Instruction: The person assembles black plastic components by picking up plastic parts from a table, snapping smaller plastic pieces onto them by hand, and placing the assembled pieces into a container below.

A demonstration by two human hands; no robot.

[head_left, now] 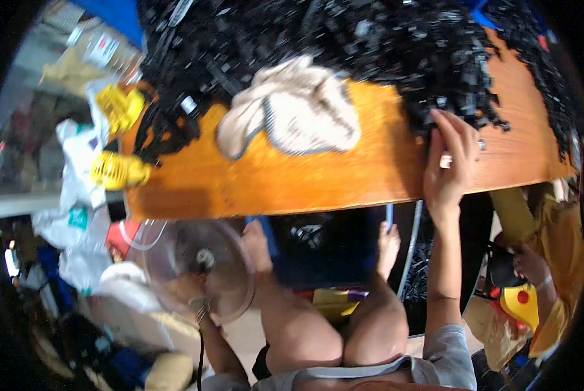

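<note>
A large heap of small black strip-like pieces (pixel 305 39) spreads over the far part of an orange-brown wooden table (pixel 292 182). At the heap's near right edge is my right hand (pixel 451 153), fingers bent and drawn together with their tips at the black pieces. A small pale bit shows by its palm, too blurred to name. My left hand (pixel 191 287) is low on the left, at a clear plastic tub (pixel 233 247) with a small dark-and-light item at its bottom. Its fingers are dim and smeared. A dirty white cloth (pixel 311 124) lies crumpled on the table between my arms.
Yellow objects (pixel 119 171) and white plastic bags (pixel 83 247) hang by the table's left end. A clear bottle (pixel 106 52) stands behind them. Under the table is a dark blue-edged container (pixel 318 254) between my feet. Another person's hand (pixel 533 266) shows at the right.
</note>
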